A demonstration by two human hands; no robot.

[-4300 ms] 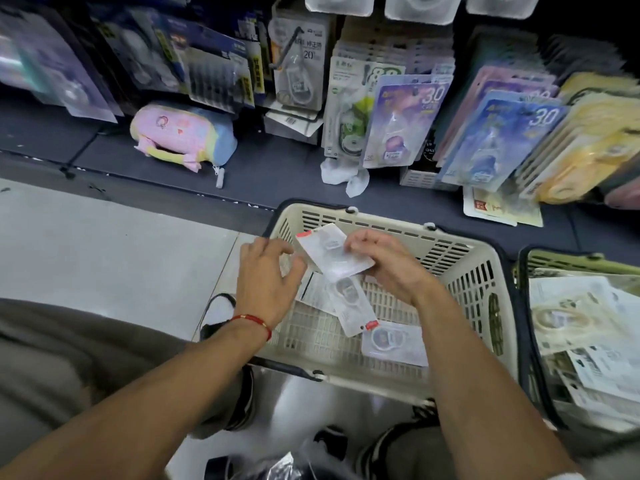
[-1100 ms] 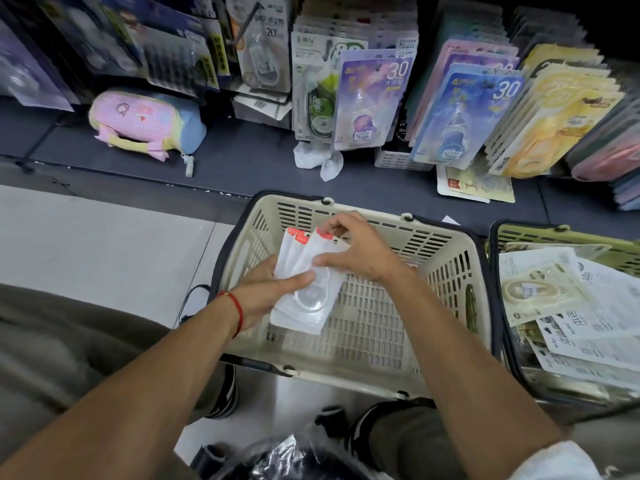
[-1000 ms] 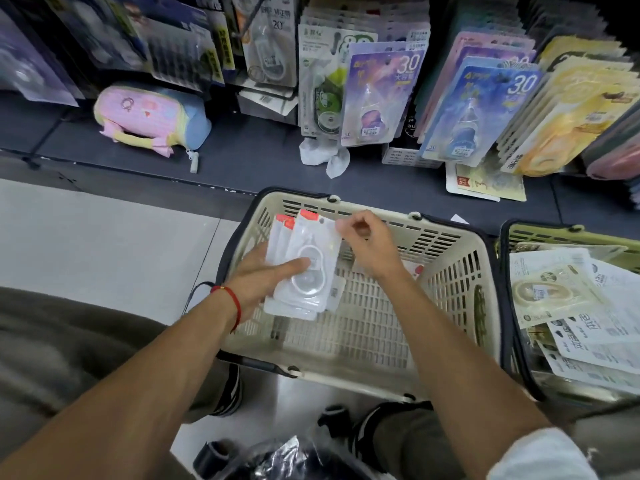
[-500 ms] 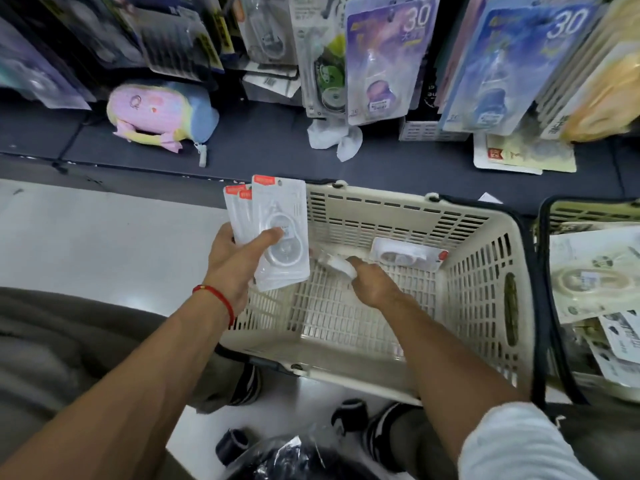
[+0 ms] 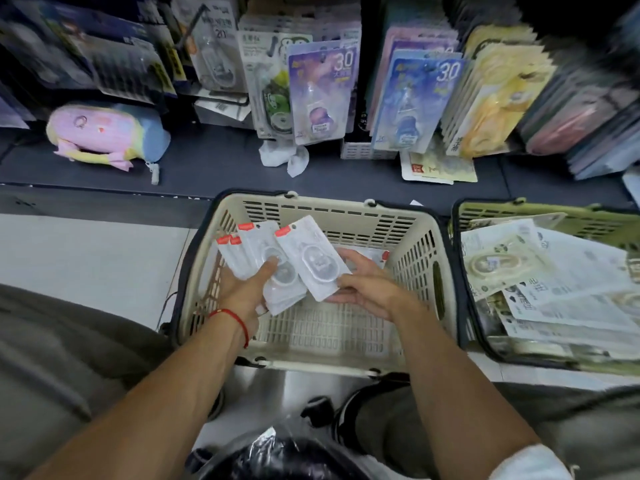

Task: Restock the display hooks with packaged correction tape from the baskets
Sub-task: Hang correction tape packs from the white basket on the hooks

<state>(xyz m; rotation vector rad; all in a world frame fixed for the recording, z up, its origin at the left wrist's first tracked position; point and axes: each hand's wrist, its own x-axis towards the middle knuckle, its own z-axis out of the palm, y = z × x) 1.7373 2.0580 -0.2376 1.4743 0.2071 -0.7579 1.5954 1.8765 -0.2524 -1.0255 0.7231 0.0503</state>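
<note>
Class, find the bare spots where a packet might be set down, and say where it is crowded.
Free: the beige basket floor nearest the person, and the dark shelf between the pastel pouch and the crumpled white paper. Crowded: the green basket, heaped with packets.

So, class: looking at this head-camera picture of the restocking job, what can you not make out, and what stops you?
- Pack count in the left hand: its packs overlap.
- Last pack in the cream basket: mostly behind the right hand and the pack it holds.
- Display hooks: covered by hanging packs.
- Green basket: cut off by the right edge.
- Printed text: too small, blurred.
</note>
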